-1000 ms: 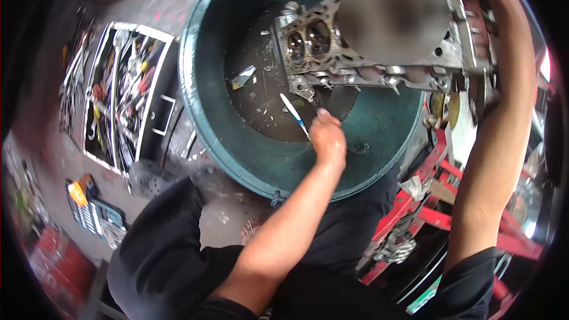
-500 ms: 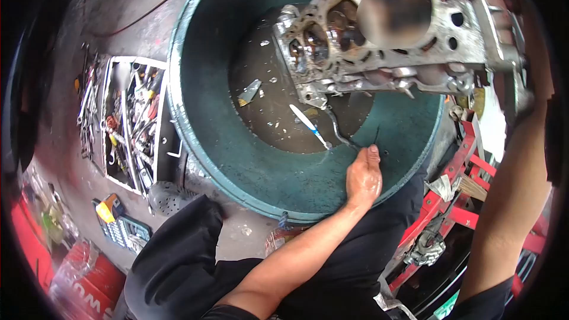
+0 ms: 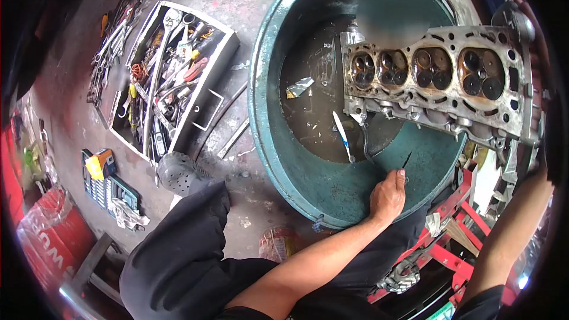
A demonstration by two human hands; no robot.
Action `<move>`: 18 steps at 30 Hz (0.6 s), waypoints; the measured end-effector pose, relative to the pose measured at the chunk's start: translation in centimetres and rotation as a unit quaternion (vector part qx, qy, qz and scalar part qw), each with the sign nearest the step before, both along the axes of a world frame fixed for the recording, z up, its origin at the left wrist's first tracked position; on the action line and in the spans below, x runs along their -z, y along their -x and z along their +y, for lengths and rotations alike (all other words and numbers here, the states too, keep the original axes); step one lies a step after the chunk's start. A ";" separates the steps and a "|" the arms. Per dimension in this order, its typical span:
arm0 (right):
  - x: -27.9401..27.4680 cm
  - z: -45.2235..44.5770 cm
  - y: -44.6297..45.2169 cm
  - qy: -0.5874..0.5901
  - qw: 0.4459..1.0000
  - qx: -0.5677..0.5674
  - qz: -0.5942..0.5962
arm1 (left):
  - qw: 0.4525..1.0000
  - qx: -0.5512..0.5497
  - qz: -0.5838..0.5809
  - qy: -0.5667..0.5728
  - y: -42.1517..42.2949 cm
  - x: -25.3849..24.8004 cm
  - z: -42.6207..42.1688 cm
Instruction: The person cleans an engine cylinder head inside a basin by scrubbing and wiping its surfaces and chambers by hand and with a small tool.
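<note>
A metal cylinder head (image 3: 432,77) with four round chambers lies slanted over a green tub (image 3: 267,160). My right hand (image 3: 538,47), dim and partly hidden, grips its right end. Low inside the tub's near side, my left hand (image 3: 388,195) is closed, and a thin dark tool (image 3: 407,159) sticks up from its fingers. A bent dark rod (image 3: 365,142) runs from below the head's lower left corner towards this hand. In the murky liquid at the tub's bottom are a white and blue toothbrush (image 3: 341,133) and a shiny scrap (image 3: 300,88).
On the floor at left are a drawer of tools (image 3: 207,77), loose wrenches (image 3: 109,53) and a socket case (image 3: 121,192) with a yellow item (image 3: 99,165). A red stand (image 3: 450,258) is at lower right, a red wrapped container (image 3: 53,237) at lower left.
The view has shifted, showing more floor at left and all four chambers. My left hand has moved away from the cylinder head to the tub's near side. My right hand stays at the head's right end.
</note>
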State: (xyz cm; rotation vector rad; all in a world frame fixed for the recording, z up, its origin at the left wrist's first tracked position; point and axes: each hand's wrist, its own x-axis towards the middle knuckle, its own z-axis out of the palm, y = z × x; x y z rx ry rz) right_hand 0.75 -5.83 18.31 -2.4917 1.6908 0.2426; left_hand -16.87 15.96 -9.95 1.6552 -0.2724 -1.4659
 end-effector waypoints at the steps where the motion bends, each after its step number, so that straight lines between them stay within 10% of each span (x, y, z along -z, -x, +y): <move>1: 0.7 -3.1 1.9 -0.004 0.998 -0.020 -0.058 | 1.000 -0.004 0.003 0.000 0.1 0.1 0.1; 4: 2.9 -18.5 8.5 -0.023 0.969 -0.121 -0.213 | 1.000 -0.017 -0.006 -0.007 0.0 0.3 0.0; 12: 2.9 -13.4 6.1 -0.039 0.985 -0.030 -0.165 | 0.966 -0.253 -0.058 0.015 -5.4 -0.1 -2.4; 18: 2.5 -12.0 5.0 -0.049 0.986 -0.022 -0.160 | 0.986 -0.163 0.002 0.033 -4.2 -0.5 -1.3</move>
